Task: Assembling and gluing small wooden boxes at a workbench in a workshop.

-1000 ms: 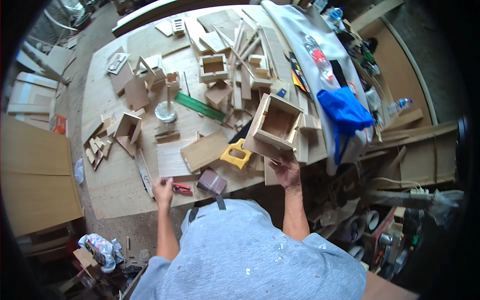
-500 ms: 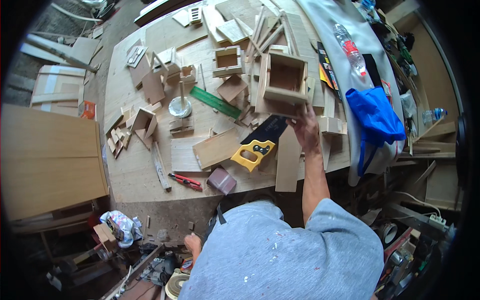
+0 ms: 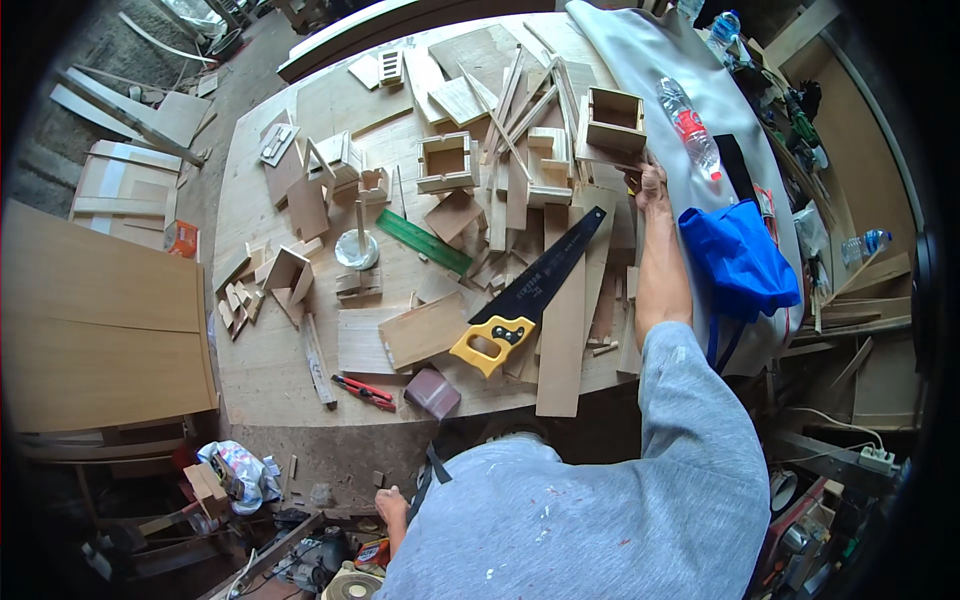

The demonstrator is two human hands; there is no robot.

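My right hand (image 3: 648,183) reaches to the table's right side. Its fingers are closed on the near edge of a small square wooden box (image 3: 616,122) with an open front. The box's underside is partly hidden, so whether it touches the table is unclear. Nearer to me, a handsaw (image 3: 530,290) with a yellow handle lies across wooden boards (image 3: 562,340). A second small open box (image 3: 549,166) stands left of my hand. Low beside my body hangs my left hand (image 3: 392,505), fingers curled, with nothing seen in it.
On the table lie a green ruler (image 3: 424,243), a red utility knife (image 3: 364,392), a brown block (image 3: 432,393) and a white-wrapped pot with a stick (image 3: 357,249). Another box frame (image 3: 447,162) stands mid-table. A plastic bottle (image 3: 690,130) and blue bag (image 3: 740,260) are at the right.
My right hand has carried the wooden box away from me and to the right, uncovering the saw blade and the second box. My left hand stays low by my side.
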